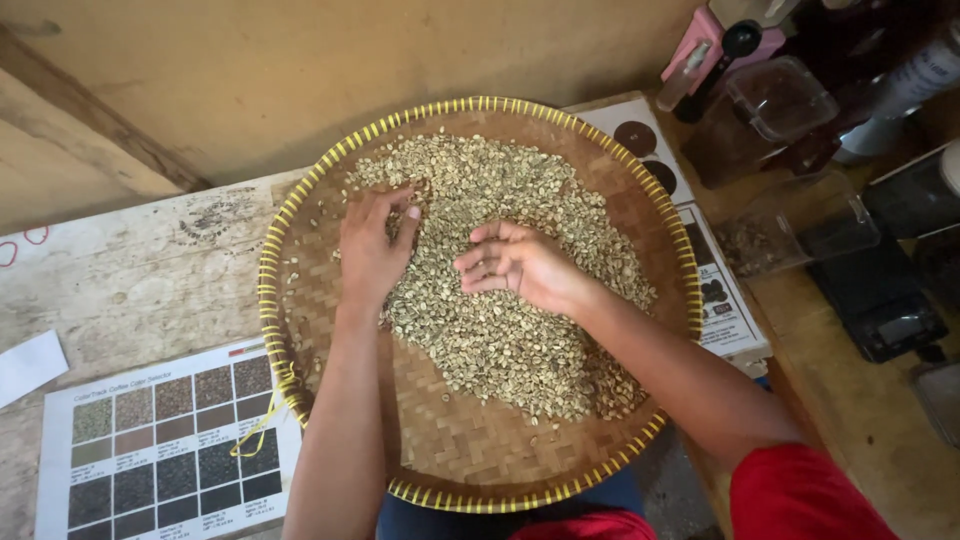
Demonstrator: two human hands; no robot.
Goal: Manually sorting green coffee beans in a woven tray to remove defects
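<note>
A round woven bamboo tray with a yellow-and-dark rim rests partly on a wooden table. A spread of pale green coffee beans covers its middle and far side. My left hand lies palm down on the beans at the pile's left edge, fingers spread and touching them. My right hand is over the centre of the pile, fingers curled inward, with beans under and around it; whether it holds any I cannot tell.
A printed colour chart of bean samples lies on the table at the left, with a white paper slip beyond it. Another printed sheet pokes out at the right. Clear plastic containers, a pink object and dark scales crowd the right side.
</note>
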